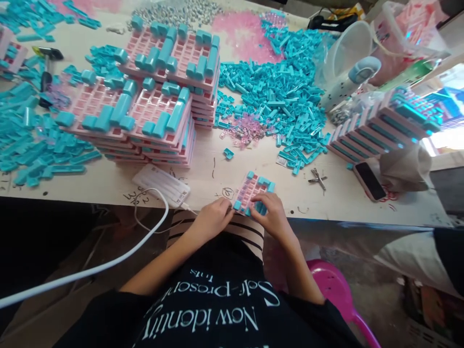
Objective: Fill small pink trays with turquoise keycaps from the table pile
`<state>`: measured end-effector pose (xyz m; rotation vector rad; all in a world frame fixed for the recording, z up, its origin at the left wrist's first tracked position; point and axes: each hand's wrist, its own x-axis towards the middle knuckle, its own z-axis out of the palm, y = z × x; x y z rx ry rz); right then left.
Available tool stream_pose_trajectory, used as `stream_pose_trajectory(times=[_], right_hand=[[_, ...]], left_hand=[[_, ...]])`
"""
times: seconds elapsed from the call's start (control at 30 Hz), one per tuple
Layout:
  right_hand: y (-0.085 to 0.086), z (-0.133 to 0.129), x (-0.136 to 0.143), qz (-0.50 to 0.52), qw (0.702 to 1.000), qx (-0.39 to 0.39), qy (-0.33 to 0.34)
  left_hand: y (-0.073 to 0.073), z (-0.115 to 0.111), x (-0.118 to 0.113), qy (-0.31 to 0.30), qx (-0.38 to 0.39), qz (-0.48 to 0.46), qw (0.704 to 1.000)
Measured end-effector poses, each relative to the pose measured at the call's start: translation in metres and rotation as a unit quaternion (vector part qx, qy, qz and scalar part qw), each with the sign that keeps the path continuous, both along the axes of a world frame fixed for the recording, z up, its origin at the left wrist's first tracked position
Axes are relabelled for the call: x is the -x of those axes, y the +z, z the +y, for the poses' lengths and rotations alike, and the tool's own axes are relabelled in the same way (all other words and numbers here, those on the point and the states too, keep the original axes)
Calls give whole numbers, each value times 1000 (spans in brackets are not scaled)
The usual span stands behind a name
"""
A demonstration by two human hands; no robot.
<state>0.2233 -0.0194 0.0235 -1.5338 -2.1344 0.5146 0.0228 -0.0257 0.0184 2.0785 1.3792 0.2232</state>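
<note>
At the table's near edge lies a small pink keyboard-like grid panel [249, 189] with turquoise caps along its far and right sides. My right hand [272, 212] reaches over its right part, thumb and forefinger brought together on the grid. What is between those fingertips is too small to name. My left hand [214, 216] is closed beside the panel's lower left corner, its fingertips pressed together. Whatever they hold is hidden. A loose turquoise cap [228, 153] lies beyond the panel.
Stacked pink panels [155, 116] stand at left. Turquoise caps [275, 92] are heaped at the back, near clear pink bits [246, 129]. A white power bank [163, 186] trails a cable. Nail clippers [318, 180], a phone [369, 181] and more panels [380, 125] lie right.
</note>
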Motion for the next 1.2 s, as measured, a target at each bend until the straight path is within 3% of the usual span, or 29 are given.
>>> stream_pose_trajectory(times=[0.13,0.23,0.3,0.4,0.47,0.53,0.6,0.73,1.03,1.2], right_hand=[[5,-10,-1,-35,999,-7,6],[10,-15,5,-66,998,-16,0],[10,-18,9,-76,997,-19,-4],[8,-19,13,-89,996,-21,-8],[7,-20,14,-98,995,-21,-7],[7,-20,13,-105,994,-19,-4],[7,-20,13,-107,994,-20,-2],[8,-19,13,-102,994,-23,-5],[6,-19,19,-144,989,-37,8],[11,-21,27,-158,987,-13,-5]], left_hand=[[5,-4,9,0,50,-56,997],[2,-13,7,41,167,-141,975],[-6,-20,0,81,307,-221,922],[-21,-26,-17,147,483,-346,791],[-30,-27,-29,177,526,-411,723],[-35,-27,-37,202,523,-457,691],[-36,-25,-42,217,502,-478,687],[-33,-22,-44,217,483,-460,712],[-31,-22,-52,263,454,-478,704],[-39,-25,-56,278,380,-459,753]])
